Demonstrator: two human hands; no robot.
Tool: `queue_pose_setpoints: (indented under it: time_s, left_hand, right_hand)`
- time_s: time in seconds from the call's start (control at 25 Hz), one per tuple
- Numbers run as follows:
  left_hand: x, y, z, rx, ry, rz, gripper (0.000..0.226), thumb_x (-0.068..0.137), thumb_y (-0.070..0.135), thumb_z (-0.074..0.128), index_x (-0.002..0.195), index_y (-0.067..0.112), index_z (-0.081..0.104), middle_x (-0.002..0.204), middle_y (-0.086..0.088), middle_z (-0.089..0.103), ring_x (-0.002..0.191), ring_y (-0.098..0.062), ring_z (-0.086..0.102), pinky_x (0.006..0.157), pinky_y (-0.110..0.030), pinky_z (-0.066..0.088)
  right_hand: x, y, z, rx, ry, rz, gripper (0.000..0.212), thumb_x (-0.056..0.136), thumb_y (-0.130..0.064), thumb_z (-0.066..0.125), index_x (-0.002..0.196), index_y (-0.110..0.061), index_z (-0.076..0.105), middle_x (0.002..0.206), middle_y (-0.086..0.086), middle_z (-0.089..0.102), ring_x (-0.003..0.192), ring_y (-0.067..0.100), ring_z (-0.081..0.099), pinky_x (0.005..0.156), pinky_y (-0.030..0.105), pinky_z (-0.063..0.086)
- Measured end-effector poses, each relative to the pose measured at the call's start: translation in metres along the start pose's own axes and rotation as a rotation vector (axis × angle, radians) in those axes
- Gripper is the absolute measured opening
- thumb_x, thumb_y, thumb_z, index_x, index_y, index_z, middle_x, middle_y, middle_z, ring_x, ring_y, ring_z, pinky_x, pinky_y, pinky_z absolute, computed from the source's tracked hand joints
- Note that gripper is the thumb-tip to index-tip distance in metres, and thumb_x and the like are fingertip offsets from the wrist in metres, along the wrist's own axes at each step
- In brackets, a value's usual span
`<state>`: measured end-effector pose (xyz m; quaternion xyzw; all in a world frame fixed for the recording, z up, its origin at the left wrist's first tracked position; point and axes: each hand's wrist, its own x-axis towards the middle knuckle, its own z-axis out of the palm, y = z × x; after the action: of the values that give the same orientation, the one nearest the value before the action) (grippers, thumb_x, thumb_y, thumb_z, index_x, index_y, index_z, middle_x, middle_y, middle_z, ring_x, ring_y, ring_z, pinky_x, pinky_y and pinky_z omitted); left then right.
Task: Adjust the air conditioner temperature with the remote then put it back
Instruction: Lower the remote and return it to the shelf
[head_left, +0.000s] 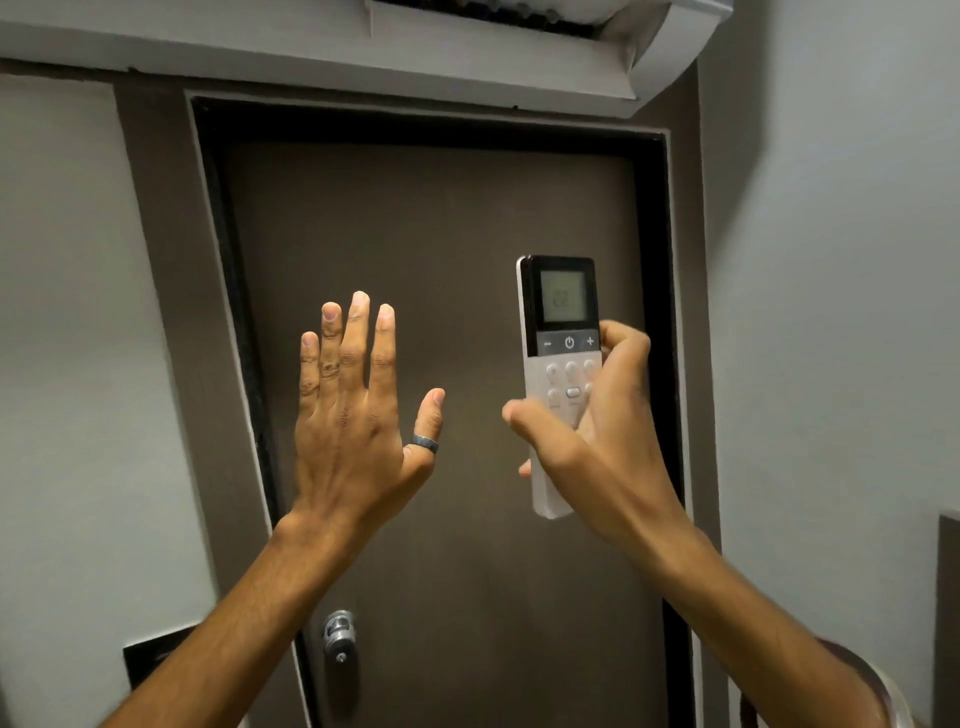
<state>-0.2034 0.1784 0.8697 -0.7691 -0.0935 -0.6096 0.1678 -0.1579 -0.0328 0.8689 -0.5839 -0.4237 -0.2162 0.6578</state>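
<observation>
Before the brown door (441, 234), right hand (597, 441) grips remote (563, 332); left hand (353, 415) splayed, apart

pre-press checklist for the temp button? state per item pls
1. Remote held: ok, the right hand wraps its lower half, upright.
2. Remote aimed at the air conditioner: ok, its top end points up toward the unit above the door.
3. Display readable: cannot tell, the digits look like 22 but are faint.
4. Minus and plus buttons clear: ok, neither is covered.
5. Thumb on a temperature button: not ok, it sits lower, over the white keys.
6. Left hand out of the way: ok, open, raised beside the remote, touching nothing.
</observation>
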Motion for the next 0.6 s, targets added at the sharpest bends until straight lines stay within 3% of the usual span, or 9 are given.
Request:
queue_pose_setpoints:
  time_s: [0.12, 0.16, 0.24, 0.36, 0.6]
  left_hand:
    - [-0.023, 0.028, 0.017, -0.069, -0.066, 0.023, 0.084, 0.098, 0.049, 0.049, 0.163, 0.004, 0.02, 0.173, -0.019, 0.014, 0.162, -0.035, 0.004, 0.132, -0.051, 0.005]
    - [-0.036, 0.04, 0.026, -0.097, -0.103, 0.033, 0.084, 0.099, 0.05, 0.048, 0.164, 0.005, 0.019, 0.173, -0.019, 0.014, 0.162, -0.035, 0.004, 0.132, -0.05, 0.004]
    - [-0.077, 0.072, 0.049, -0.166, -0.221, 0.058, 0.084, 0.1, 0.051, 0.045, 0.164, 0.006, 0.016, 0.174, -0.018, 0.011, 0.162, -0.034, 0.001, 0.132, -0.049, 0.002]
    - [-0.169, 0.13, 0.08, -0.315, -0.47, 0.063, 0.083, 0.101, 0.051, 0.043, 0.165, 0.008, 0.011, 0.175, -0.017, 0.007, 0.162, -0.033, -0.003, 0.132, -0.047, -0.002]
    - [-0.366, 0.253, 0.131, -0.497, -1.054, 0.108, 0.08, 0.104, 0.047, 0.044, 0.165, 0.006, 0.011, 0.175, -0.016, 0.005, 0.162, -0.032, -0.005, 0.131, -0.054, 0.009]
  right_hand:
    - [-0.013, 0.019, -0.008, -0.067, 0.033, 0.006, 0.068, 0.085, -0.02, 0.073, 0.136, -0.015, 0.029, 0.115, -0.014, 0.051, 0.1, -0.002, 0.063, 0.072, 0.007, 0.056]
    - [-0.019, 0.031, -0.012, -0.12, 0.066, 0.05, 0.069, 0.087, -0.021, 0.074, 0.139, -0.011, 0.031, 0.121, -0.003, 0.046, 0.104, 0.003, 0.061, 0.075, 0.004, 0.053]
    - [-0.041, 0.068, -0.023, -0.243, 0.181, 0.191, 0.07, 0.086, -0.022, 0.079, 0.141, -0.006, 0.039, 0.124, 0.001, 0.037, 0.109, 0.017, 0.056, 0.078, 0.003, 0.048]
    - [-0.106, 0.147, -0.053, -0.396, 0.295, 0.48, 0.072, 0.082, -0.033, 0.081, 0.141, -0.007, 0.049, 0.122, 0.0, 0.039, 0.115, 0.027, 0.056, 0.089, 0.021, 0.044]
    - [-0.32, 0.32, -0.154, -0.498, 0.391, 1.43, 0.068, 0.078, -0.043, 0.088, 0.13, -0.007, 0.062, 0.135, 0.016, 0.057, 0.118, 0.04, 0.064, 0.098, 0.041, 0.055]
